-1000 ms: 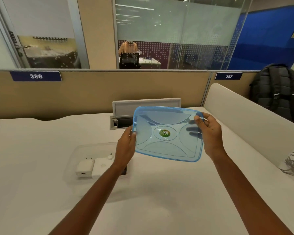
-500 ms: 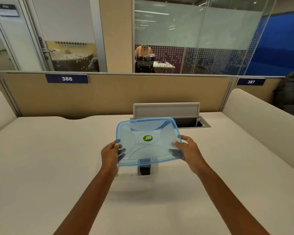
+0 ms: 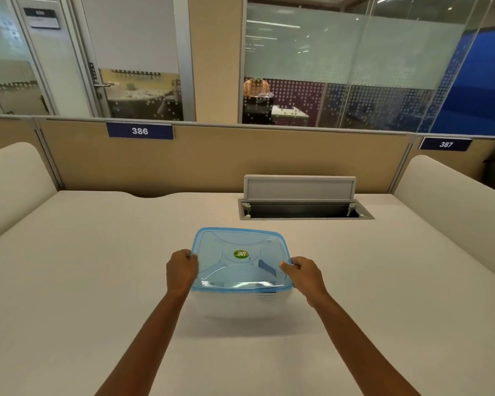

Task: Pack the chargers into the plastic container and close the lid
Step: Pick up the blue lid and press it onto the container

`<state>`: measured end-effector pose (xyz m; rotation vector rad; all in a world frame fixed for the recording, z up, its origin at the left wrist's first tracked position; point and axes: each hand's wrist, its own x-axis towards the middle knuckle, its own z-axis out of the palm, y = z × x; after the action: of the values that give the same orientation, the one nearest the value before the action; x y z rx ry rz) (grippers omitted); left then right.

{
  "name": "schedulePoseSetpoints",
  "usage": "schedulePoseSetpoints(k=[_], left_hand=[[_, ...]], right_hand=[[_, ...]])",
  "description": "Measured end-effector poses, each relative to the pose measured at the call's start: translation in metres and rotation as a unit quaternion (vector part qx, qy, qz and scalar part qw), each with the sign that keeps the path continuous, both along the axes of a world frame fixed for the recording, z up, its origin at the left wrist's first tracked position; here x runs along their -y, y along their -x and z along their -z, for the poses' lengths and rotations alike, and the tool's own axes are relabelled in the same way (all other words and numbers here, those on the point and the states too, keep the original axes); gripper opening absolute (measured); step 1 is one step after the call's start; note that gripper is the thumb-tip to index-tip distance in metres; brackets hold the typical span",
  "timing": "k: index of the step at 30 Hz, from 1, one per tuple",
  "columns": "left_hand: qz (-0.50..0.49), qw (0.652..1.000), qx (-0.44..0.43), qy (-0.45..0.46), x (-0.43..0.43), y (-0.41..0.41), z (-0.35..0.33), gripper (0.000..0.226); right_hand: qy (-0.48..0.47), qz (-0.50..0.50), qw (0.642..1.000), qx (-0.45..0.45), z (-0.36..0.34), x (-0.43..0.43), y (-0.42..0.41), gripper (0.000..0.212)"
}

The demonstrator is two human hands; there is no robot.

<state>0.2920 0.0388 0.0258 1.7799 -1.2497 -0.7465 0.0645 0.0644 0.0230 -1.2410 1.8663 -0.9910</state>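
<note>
1. Blue lid [image 3: 240, 257] resting on top of clear container [image 3: 240, 305], near middle of white desk [image 3: 83, 281].
2. Left hand [image 3: 181, 270] pinching left lid edge; right hand [image 3: 305, 274] pinching right lid edge.
3. Wide bare desk on all sides; open cable tray [image 3: 303, 211] well behind.

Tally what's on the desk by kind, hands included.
Blue lid: 1
Clear plastic container: 1
Hands, left hand and right hand: 2
Dark item visible through the lid, identity unclear: 1
Total: 5
</note>
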Motion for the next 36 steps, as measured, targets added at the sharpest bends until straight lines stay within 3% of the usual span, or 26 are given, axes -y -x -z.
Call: schedulePoseSetpoints(k=[4,9,12,14,18,20,23,26,33,36], left_hand=[[0.005,0.999,0.04,-0.014,0.0,0.003,-0.001,0.03],[-0.005,1.0,0.024,-0.016,-0.001,0.005,0.004,0.041],[-0.014,1.0,-0.005,-0.01,-0.002,0.005,0.002,0.02],[-0.021,1.0,-0.006,-0.012,-0.003,0.001,0.003,0.028],[0.045,0.998,-0.016,-0.031,-0.005,-0.011,0.004,0.017],[0.068,0.995,-0.042,-0.052,-0.008,-0.017,0.003,0.013],[0.094,0.979,-0.127,-0.13,-0.016,-0.024,0.001,0.039],[0.136,0.951,-0.205,-0.186,-0.023,-0.029,0.002,0.049],[0.069,0.94,-0.304,-0.142,-0.024,-0.023,0.015,0.047],[0.06,0.937,-0.318,-0.133,-0.024,-0.023,0.018,0.045]], right_hand=[[-0.016,0.001,0.999,-0.028,0.003,-0.002,-0.001,0.028],[-0.001,0.004,0.998,-0.058,0.01,-0.007,-0.001,0.027],[0.003,0.007,0.998,-0.066,0.011,-0.009,-0.003,0.033],[0.015,0.009,0.997,-0.075,0.014,-0.009,-0.002,0.036],[0.024,0.007,0.994,-0.103,0.018,-0.008,-0.002,0.035],[0.025,0.006,0.994,-0.107,0.019,-0.008,-0.002,0.034],[0.025,0.003,0.993,-0.115,0.02,-0.008,-0.003,0.035],[0.024,-0.001,0.993,-0.116,0.02,-0.01,-0.003,0.039],[0.035,-0.002,0.992,-0.121,0.02,-0.014,-0.007,0.043],[0.017,0.006,0.997,-0.071,0.02,-0.017,-0.008,0.046]])
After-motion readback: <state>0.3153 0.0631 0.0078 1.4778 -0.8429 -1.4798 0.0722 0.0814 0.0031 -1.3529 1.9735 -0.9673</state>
